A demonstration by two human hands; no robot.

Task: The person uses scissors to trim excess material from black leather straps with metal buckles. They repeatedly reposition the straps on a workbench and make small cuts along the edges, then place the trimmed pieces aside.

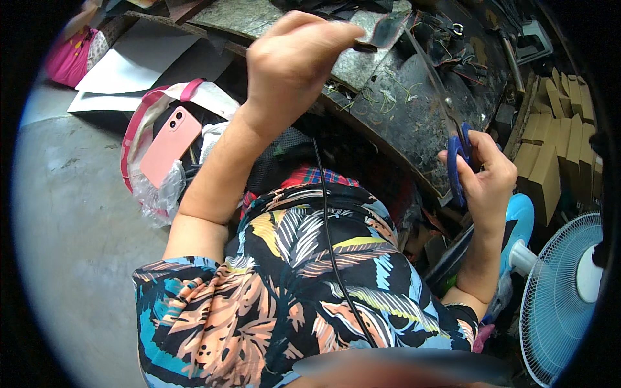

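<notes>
My left hand is raised over the near edge of the workbench, slightly blurred. Its fingers are pinched on one end of a thin, dark, flexible piece, which looks like leather or rubber. In my right hand is a pair of scissors with blue handles, fingers and thumb through the loops. The long blades point away over the bench, and their tips are close to the dark piece. Whether the blades touch it I cannot tell.
Dark scraps and thread ends litter the worn workbench. Folded cardboard boxes and a light-blue fan stand at right. At left, a pink phone lies on a pink-trimmed bag, near white sheets.
</notes>
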